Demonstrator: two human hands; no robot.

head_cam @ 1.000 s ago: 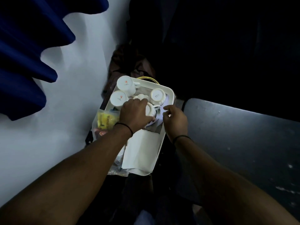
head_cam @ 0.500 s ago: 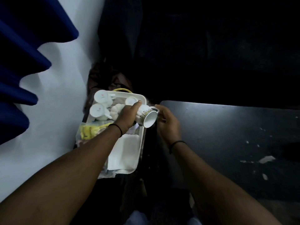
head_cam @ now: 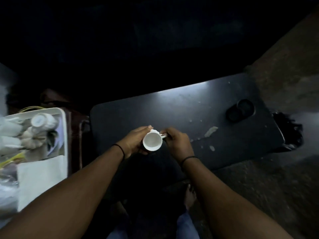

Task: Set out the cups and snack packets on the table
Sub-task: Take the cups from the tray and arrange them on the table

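Your left hand cups 1 white cup above the dark tabletop; your right hand pinches its handle. Setting it on the crumbs could tip it.

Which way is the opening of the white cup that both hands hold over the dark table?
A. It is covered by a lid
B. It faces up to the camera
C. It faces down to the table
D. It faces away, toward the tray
B: the round open mouth and pale inside of the white cup show from above, between the left hand and the right hand.
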